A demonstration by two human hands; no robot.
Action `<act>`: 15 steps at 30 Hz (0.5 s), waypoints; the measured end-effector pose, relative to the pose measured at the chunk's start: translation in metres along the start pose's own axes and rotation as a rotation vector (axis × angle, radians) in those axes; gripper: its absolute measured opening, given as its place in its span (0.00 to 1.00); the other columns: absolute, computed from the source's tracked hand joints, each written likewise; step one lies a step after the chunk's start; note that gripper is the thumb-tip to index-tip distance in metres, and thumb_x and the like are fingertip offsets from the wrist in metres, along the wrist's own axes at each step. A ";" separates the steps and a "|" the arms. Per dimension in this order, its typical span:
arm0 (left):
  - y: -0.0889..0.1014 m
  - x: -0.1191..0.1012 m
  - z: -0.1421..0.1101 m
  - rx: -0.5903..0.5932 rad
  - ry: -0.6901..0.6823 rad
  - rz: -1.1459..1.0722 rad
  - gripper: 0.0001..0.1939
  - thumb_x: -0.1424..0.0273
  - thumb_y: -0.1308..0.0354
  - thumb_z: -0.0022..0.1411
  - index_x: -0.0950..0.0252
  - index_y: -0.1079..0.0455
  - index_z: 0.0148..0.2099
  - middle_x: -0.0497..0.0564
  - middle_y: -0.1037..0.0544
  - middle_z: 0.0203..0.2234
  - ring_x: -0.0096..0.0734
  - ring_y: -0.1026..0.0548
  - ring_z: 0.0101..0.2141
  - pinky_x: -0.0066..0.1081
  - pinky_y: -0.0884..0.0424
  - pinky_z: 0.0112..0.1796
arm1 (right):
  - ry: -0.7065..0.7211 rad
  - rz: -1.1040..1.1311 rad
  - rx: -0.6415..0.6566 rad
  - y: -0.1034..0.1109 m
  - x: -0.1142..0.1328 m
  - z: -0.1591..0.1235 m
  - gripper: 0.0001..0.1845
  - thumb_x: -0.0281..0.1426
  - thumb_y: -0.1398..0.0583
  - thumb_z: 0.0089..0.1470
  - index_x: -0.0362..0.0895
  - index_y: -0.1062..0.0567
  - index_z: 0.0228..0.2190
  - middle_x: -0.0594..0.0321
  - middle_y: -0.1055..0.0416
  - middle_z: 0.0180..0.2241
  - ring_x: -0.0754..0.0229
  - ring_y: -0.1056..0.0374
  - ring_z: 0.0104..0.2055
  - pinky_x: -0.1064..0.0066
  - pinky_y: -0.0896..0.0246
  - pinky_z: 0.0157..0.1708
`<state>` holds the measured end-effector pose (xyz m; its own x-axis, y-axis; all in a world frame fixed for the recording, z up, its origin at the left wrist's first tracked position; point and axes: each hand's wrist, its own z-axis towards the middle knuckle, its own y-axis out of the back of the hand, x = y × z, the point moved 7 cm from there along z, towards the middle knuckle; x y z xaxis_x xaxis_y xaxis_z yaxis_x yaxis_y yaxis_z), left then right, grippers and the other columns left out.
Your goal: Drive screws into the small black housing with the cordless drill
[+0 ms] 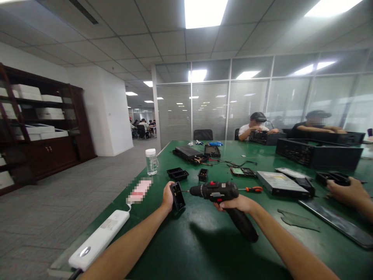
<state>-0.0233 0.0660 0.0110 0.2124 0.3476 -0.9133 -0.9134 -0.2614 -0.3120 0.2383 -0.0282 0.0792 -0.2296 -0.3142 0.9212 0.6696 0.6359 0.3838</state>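
Observation:
My left hand [167, 197] grips a small black plastic box [178, 196] by its left side, tilted so its hollow face turns right. In my right hand [237, 204] is a black cordless drill [215, 190] with red buttons, held level and pointing left. The drill's thin bit reaches into the hollow of the box; its very tip is hard to make out. Just beyond the box lie black plastic trays [177, 174] and another small black box [203, 174]. An orange-handled screwdriver [254, 189] rests behind the drill.
A white power strip [100, 237] lies along the left table edge, near a clear bottle [151, 162]. To the right are a silver drive [282, 184], a dark flat panel [335, 221] and a co-worker's hand [349, 191]. Large black cases [317, 153] stand farther back, with two people behind.

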 end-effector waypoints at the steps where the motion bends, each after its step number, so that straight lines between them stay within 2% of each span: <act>1: 0.000 0.000 0.000 0.004 -0.001 0.001 0.14 0.56 0.49 0.49 0.62 0.35 0.27 0.44 0.34 0.19 0.28 0.35 0.23 0.28 0.37 0.27 | 0.001 0.003 0.011 0.000 -0.001 0.000 0.14 0.43 0.39 0.44 0.47 0.25 0.31 0.54 0.30 0.32 0.52 0.32 0.36 0.60 0.35 0.39; 5: -0.001 0.002 0.001 0.029 0.004 -0.005 0.14 0.56 0.50 0.49 0.62 0.35 0.27 0.44 0.34 0.19 0.28 0.35 0.22 0.28 0.38 0.27 | 0.014 0.036 0.049 -0.002 -0.001 0.000 0.13 0.42 0.40 0.45 0.47 0.26 0.31 0.54 0.30 0.32 0.53 0.32 0.35 0.61 0.35 0.40; 15: -0.001 0.003 0.000 0.016 0.030 -0.031 0.14 0.56 0.49 0.49 0.62 0.35 0.27 0.43 0.34 0.18 0.27 0.35 0.21 0.28 0.37 0.26 | 0.013 0.029 0.033 -0.002 -0.002 0.000 0.13 0.42 0.39 0.45 0.47 0.26 0.31 0.54 0.30 0.33 0.52 0.33 0.37 0.60 0.36 0.41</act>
<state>-0.0218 0.0675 0.0083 0.2511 0.3280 -0.9107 -0.9116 -0.2361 -0.3364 0.2377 -0.0287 0.0768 -0.2011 -0.3040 0.9312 0.6519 0.6680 0.3589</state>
